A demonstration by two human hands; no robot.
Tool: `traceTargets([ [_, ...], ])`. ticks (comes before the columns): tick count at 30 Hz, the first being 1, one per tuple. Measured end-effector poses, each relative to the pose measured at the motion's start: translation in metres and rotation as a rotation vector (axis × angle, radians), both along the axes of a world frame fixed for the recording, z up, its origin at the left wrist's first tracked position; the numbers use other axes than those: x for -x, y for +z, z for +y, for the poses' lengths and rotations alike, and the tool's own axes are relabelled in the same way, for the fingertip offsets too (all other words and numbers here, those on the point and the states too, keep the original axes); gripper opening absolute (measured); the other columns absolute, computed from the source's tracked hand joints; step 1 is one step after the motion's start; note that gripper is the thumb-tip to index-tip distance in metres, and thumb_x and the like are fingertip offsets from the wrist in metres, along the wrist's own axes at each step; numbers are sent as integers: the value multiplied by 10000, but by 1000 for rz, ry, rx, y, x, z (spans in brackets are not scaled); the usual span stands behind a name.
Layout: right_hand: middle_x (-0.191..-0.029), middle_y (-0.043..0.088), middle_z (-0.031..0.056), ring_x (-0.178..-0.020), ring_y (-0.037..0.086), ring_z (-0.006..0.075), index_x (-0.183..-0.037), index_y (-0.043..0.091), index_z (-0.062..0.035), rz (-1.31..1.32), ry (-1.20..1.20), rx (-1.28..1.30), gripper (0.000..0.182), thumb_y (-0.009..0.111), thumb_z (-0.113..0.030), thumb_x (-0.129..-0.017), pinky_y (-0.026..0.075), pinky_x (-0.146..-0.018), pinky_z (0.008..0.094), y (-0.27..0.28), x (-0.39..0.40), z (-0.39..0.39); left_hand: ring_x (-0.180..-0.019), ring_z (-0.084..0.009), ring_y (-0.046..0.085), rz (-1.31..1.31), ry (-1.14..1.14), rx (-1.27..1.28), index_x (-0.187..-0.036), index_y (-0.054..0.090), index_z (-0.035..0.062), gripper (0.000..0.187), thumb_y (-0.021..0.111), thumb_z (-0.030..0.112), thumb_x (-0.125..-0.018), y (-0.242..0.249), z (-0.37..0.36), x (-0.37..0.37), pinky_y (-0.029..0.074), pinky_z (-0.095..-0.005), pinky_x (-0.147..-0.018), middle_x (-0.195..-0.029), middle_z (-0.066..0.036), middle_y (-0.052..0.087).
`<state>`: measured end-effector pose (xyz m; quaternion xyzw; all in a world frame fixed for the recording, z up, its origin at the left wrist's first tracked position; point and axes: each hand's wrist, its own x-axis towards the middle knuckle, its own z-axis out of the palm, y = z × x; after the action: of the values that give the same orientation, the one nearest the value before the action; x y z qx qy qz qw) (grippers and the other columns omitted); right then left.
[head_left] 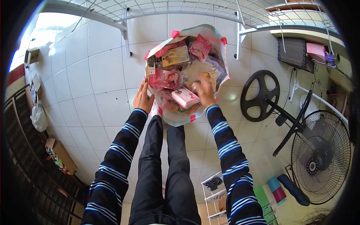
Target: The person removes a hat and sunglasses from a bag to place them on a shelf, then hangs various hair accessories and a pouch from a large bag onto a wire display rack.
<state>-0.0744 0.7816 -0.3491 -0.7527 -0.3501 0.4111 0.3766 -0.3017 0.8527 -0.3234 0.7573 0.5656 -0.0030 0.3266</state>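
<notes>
A large open bag (176, 120) with a pale rim and pink tabs stands on the floor, filled with small packaged goods. Against its left side lies my left hand (143, 96), fingers stretched out and thumb apart. My right hand (204, 92) is inside the bag's right part, over the packets; it is slightly blurred and its fingertips are hard to make out. Close to it are a yellow card packet (209, 79) and a pink-and-white pack (185, 98). Farther left sit a pink packet with a cartoon figure (163, 78) and a yellow packet (175, 55). A pink packet (200, 47) lies at the back.
A white wire rack (180, 11) spans the far side, its legs on the tiled floor (108, 75). On the right are a round black base with a pole (260, 95) and a fan (320, 157). Boxes (62, 155) and a white plastic bag (39, 117) line the left.
</notes>
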Motion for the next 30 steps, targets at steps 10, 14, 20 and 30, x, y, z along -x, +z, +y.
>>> traceTargets([
  [10, -1021, 451, 114, -981, 401, 278, -917, 517, -84, -546, 398, 358, 387, 639, -122, -551, 370, -792, 375, 6, -72, 63, -906, -287, 495, -58, 64, 53, -1195, 315, 48, 597, 559, 124, -655, 2, 10, -7, 402, -331, -760, -1183, -115, 381],
  [14, -977, 492, 86, -886, 472, 255, -786, 535, -93, -664, 463, -102, 270, 624, -94, -530, 389, -750, 353, 18, -36, 26, -902, -286, 496, -63, 81, 3, -1184, 325, 38, 591, 561, 117, -648, 0, 6, -10, 403, -333, -754, -1160, -122, 404],
  [20, -976, 504, 93, -830, 520, 291, -786, 496, -67, -373, 620, 123, 225, 597, -108, -589, 408, -700, 329, 41, 4, -11, -847, -294, 514, -119, 157, 100, -1155, 351, 14, 561, 554, 95, -638, 10, 4, -15, 404, -337, -735, -1145, -141, 413],
  [30, -942, 442, 164, -744, 531, 320, -930, 457, -41, -808, 450, 394, 419, 637, -145, -566, 442, -643, 384, -4, -58, 47, -992, -300, 450, -148, 216, 176, -1183, 330, 24, 583, 559, 99, -653, -1, -2, 2, 376, -318, -815, -1148, -160, 414],
])
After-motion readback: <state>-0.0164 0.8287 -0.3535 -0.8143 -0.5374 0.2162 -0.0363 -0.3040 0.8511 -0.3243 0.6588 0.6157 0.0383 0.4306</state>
